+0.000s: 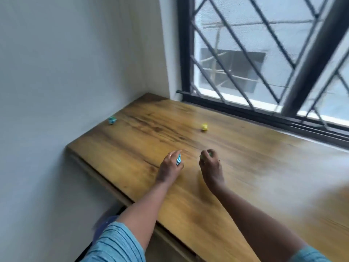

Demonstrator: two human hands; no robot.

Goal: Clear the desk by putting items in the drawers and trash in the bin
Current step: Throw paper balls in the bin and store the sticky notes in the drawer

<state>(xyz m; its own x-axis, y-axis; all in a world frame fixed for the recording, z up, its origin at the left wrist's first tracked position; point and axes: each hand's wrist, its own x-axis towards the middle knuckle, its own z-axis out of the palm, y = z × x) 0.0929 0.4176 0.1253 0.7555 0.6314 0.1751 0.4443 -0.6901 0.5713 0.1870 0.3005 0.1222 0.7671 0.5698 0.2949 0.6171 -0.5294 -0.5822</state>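
Both hands are over the wooden desk (pixel 245 176) near its front left part. My left hand (pixel 171 165) grips a crumpled blue paper ball (pixel 178 160) between fingers and thumb. My right hand (pixel 210 164) is curled round a small green paper ball (pixel 204 155), mostly hidden by the fingers. Farther back lie two loose crumpled balls: a blue one (pixel 112 120) close to the left wall and a yellow one (pixel 204 127) toward the middle. The frame is motion-blurred.
A white wall (pixel 66 72) bounds the desk on the left. A window with a dark diamond grille (pixel 264 63) runs along the back. Below the desk's front edge a blurred blue object (pixel 104 221) shows by my left sleeve.
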